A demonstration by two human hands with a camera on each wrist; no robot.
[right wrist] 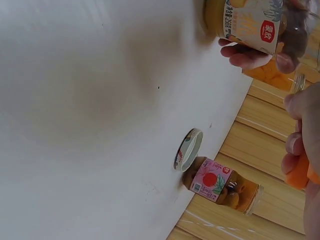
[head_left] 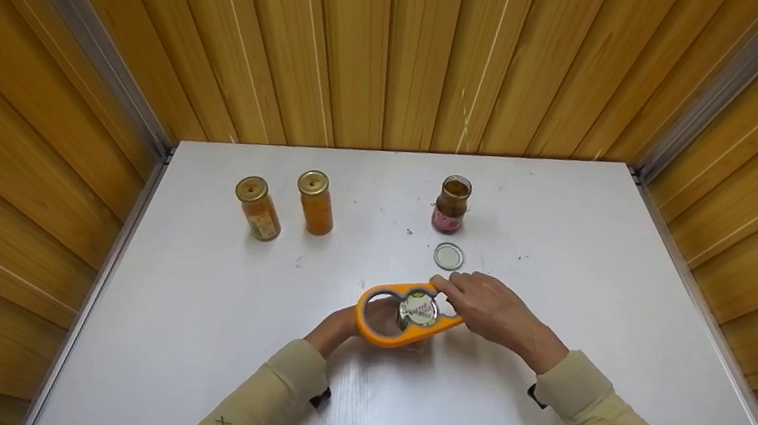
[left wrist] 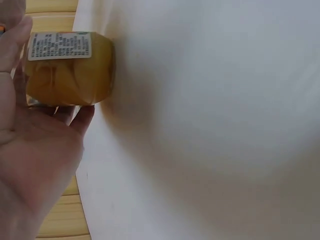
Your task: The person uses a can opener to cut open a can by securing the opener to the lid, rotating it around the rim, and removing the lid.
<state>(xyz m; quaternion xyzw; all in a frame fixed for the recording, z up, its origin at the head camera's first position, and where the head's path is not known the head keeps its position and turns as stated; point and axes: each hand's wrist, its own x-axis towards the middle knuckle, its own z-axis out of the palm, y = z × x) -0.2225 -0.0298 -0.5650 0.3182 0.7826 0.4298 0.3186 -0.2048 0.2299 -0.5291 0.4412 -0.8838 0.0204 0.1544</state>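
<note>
My left hand (head_left: 341,326) is wrapped round a glass jar of yellow-orange fruit (left wrist: 70,72), fingers behind it, as the left wrist view shows. Whether the jar's base touches the table cannot be told. An orange jar opener (head_left: 433,329) with grey-lined openings lies across the jar's top, its middle opening around the metal lid (head_left: 419,308). The right hand (head_left: 492,309) grips the opener's right end. Beyond that hand, a loose lid (head_left: 448,256) lies on the table. Behind it stands an uncapped jar with a pink label (head_left: 448,220).
Two tall jars with gold lids stand upright at the back left, one jar (head_left: 262,218) nearer the left edge and the other jar (head_left: 318,209) beside it. Wood-look panels (head_left: 410,54) enclose the white table (head_left: 184,319) at the back and sides.
</note>
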